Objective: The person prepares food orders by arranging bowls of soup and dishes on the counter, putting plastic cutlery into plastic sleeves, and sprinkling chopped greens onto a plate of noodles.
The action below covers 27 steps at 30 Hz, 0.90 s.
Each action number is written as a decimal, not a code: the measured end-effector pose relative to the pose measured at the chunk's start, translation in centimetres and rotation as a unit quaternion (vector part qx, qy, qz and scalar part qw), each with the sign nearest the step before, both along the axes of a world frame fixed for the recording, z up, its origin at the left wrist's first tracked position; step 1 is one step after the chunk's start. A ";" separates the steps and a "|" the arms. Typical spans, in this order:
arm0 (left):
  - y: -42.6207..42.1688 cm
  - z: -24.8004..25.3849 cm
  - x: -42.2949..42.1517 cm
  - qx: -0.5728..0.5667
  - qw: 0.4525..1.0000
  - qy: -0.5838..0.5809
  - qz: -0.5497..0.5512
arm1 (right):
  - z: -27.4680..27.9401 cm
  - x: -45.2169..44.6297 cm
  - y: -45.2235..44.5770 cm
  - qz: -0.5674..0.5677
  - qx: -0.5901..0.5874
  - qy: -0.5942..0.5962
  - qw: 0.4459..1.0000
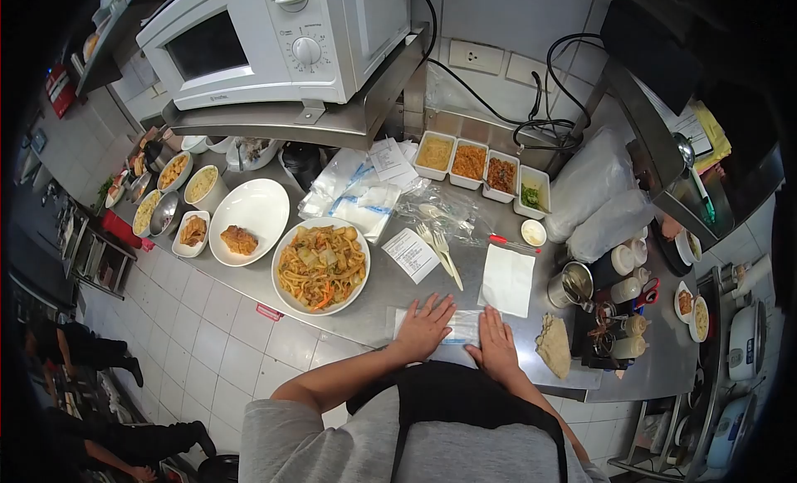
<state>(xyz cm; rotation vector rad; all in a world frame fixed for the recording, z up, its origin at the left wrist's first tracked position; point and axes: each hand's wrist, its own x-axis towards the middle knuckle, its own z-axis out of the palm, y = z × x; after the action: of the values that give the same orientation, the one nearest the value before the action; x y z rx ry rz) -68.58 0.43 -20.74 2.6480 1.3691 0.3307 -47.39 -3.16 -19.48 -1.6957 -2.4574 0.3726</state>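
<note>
My left hand (pixel 424 328) lies flat with spread fingers on a clear plastic packet (pixel 462 327) with white and blue in it, at the counter's front edge. The packet's right end is under my right hand (pixel 496 343), whose fingers are stretched out. Just beyond my hands are plastic forks (pixel 442 249), a printed receipt (pixel 410 255) and a white paper napkin (pixel 507 281). A bowl of noodles with vegetables (pixel 320 269) stands to the left. Beside it is a white plate (pixel 263 202) with a piece of fried food (pixel 239 240).
Several food trays (pixel 501 177) line the wall. A microwave (pixel 274 51) sits on a shelf overhead. Plastic bags (pixel 353 188) lie behind the noodles. At right are a metal container (pixel 570 284), flatbread (pixel 554 347) and sauce bottles (pixel 629 348). Two people (pixel 124 437) are at far left.
</note>
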 end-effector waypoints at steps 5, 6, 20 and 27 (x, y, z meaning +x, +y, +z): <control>2.3 1.4 -0.9 -0.132 0.985 -0.107 0.014 | -1.3 2.5 -0.2 -0.056 -0.005 0.135 0.989; 2.7 0.5 -1.0 -0.145 0.980 -0.133 0.022 | -1.6 2.9 -0.2 -0.066 -0.003 0.195 0.979; 2.1 1.9 2.1 -0.412 0.656 -0.619 0.130 | 4.1 -0.2 0.0 -0.122 -0.376 0.551 0.735; 2.0 3.3 3.6 -0.173 0.736 -0.654 0.036 | 4.1 0.0 4.2 -0.058 -0.229 0.558 0.796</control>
<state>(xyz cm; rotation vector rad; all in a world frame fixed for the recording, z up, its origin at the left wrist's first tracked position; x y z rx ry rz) -65.03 2.45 -17.47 1.3253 0.8208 1.4043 -47.37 1.00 -15.37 -1.1232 -1.4011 1.5135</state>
